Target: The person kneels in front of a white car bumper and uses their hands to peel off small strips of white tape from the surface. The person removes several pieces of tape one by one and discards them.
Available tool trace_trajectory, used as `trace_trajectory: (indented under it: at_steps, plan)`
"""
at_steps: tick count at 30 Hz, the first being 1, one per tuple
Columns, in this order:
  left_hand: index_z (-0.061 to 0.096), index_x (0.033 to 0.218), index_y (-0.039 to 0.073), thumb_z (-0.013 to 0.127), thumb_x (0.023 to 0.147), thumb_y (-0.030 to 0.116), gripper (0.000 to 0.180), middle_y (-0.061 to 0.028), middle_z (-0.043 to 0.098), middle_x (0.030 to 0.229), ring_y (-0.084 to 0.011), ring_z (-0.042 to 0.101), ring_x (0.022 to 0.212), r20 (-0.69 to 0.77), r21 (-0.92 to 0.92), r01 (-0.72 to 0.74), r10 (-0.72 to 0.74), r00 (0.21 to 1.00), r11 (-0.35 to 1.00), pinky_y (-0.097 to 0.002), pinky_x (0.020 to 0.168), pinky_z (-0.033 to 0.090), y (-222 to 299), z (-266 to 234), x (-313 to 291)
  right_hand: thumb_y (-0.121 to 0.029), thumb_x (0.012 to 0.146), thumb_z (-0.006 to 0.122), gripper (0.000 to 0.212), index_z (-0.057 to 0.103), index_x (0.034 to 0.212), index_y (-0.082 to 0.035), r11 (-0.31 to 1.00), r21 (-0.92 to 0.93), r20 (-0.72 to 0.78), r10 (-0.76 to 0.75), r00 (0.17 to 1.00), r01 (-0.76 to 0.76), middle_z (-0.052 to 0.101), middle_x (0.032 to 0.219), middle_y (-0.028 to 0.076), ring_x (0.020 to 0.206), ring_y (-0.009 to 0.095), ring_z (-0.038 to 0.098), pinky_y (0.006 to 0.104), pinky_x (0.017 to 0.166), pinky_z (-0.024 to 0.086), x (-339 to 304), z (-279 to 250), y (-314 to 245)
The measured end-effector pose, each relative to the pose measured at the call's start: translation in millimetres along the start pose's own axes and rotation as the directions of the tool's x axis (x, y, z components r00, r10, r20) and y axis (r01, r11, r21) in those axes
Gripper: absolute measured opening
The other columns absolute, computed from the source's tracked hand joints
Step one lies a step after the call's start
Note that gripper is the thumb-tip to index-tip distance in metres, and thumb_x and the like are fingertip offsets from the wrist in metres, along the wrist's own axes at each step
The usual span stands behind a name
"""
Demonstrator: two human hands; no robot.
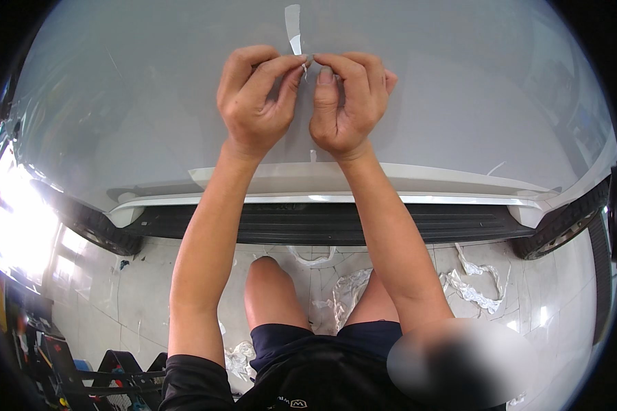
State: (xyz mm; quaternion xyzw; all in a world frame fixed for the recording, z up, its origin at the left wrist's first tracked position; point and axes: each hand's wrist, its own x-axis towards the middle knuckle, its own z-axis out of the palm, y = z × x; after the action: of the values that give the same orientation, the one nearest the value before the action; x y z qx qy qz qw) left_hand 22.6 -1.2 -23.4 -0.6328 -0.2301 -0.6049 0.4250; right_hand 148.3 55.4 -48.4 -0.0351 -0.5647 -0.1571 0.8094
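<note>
Both my hands meet in front of a grey vehicle side panel (151,89). My left hand (257,92) pinches a thin, crumpled shred of white film (305,70) between thumb and index finger. Just above those fingertips, a narrow white strip (293,27) runs up the panel. My right hand (353,96) is beside it with fingers curled. Its index fingertip reaches the same spot at the strip's lower end, while the thumb stands a little apart. Nothing shows between that thumb and finger. The exact contact at the fingertips is too small to make out.
Below the panel runs a black ribbed running board (288,222), with a wheel (106,229) at left and another wheel (562,222) at right. Crumpled white film (476,294) lies on the tiled floor around my legs. A black rack (123,377) stands at lower left.
</note>
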Motion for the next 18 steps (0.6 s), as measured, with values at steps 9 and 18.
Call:
trace_trajectory:
  at_steps: [9,18]
  plan:
    - [0.082,0.093,0.007,0.086,0.077,-0.002,0.019,-0.0034,0.066,0.092,-0.0183,0.062,0.076,0.013,-0.015,0.018,-0.018,1.0,1.0,-0.0305,0.063,0.05,6.7,-6.9,-0.2,-0.011,0.086,0.069,0.016,0.075,0.1,-0.011,1.0,-0.024,0.001,-0.003,1.0,0.003,0.067,0.088,0.003,0.081,0.019,0.06,0.037,0.08,0.033,0.5,0.7,-1.2]
    - [0.082,0.095,0.007,0.086,0.078,-0.002,0.019,-0.0041,0.066,0.092,-0.0181,0.063,0.078,0.044,-0.024,0.078,-0.077,0.996,0.997,-0.0305,0.066,0.051,12.7,-13.8,-1.3,-0.004,0.083,0.07,0.025,0.076,0.105,-0.014,0.994,-0.012,0.059,0.109,0.992,-0.109,0.066,0.093,0.002,0.088,0.019,0.062,0.0366,0.081,0.034,8.9,-6.9,-7.6]
